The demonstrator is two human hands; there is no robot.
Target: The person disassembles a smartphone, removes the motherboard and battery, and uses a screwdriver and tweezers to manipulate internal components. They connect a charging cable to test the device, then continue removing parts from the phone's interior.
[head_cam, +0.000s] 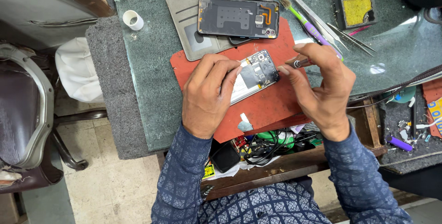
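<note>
Head view looks down on 2 hands over an open phone (254,74) with its back off. That phone lies on a red mat (271,104) on the green desk (152,67). Left hand (207,96) rests on the phone, fingers curled down to hold it flat. Right hand (322,83) pinches a thin screwdriver (300,62) between thumb and fingers, just beside the phone's top corner. Behind the mat lies a phone back cover (238,17) on a grey wallet case (186,14). A toothbrush (306,22) and tweezers (352,37) lie near the right hand.
</note>
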